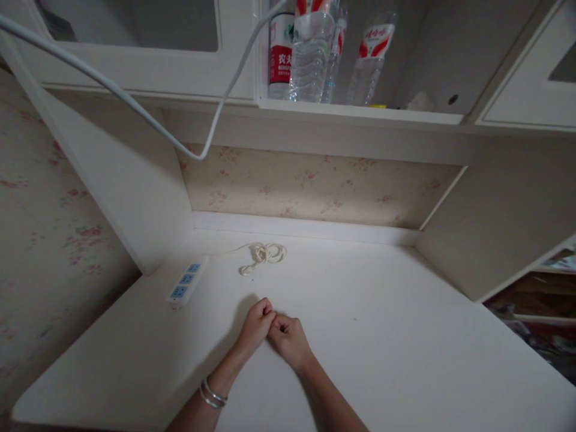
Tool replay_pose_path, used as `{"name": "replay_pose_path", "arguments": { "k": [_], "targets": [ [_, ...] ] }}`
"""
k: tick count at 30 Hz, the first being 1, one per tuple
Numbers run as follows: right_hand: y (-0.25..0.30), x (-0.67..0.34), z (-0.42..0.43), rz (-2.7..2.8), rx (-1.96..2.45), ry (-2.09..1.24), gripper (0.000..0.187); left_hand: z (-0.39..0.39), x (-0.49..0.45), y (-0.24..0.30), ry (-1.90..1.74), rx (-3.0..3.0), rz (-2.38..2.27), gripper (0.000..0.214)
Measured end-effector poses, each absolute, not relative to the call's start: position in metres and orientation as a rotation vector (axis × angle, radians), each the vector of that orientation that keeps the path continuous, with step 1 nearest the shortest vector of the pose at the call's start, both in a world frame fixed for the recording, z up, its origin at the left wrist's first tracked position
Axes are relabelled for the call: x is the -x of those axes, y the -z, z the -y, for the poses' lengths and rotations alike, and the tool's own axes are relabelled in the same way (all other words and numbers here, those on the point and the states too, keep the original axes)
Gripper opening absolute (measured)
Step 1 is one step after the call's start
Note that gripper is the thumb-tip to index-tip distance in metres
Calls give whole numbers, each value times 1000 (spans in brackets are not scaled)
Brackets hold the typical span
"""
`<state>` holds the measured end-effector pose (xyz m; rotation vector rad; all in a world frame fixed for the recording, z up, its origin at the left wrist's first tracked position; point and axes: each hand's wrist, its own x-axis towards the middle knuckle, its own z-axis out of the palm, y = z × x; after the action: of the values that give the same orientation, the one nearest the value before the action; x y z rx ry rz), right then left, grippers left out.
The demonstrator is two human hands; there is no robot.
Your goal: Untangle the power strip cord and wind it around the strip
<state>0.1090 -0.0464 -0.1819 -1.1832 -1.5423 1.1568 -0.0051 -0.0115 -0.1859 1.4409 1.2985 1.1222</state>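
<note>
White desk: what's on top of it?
On the white desk are a power strip and a bundled cord; the left hand and right hand meet over it, curled. The surface beneath these can't be seen, nor whether either hand holds anything.

The strip (188,282), white with three blue socket faces turned up, lies flat and aslant on the desk (382,336), near its back left corner. From its far end one strand of the cream cord (265,252) runs to a loose, looped bundle near the back edge, left of its middle. The plug (245,270) lies at the bundle's front left.
</note>
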Motion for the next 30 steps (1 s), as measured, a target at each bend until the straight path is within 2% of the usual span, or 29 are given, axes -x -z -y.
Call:
{"name": "replay_pose_path", "arguments": {
  "k": [30],
  "targets": [
    [179,-106,45,1700,1316,-1038,24,6,7,190,-1113,-1419,-1319,22]
  ]
}}
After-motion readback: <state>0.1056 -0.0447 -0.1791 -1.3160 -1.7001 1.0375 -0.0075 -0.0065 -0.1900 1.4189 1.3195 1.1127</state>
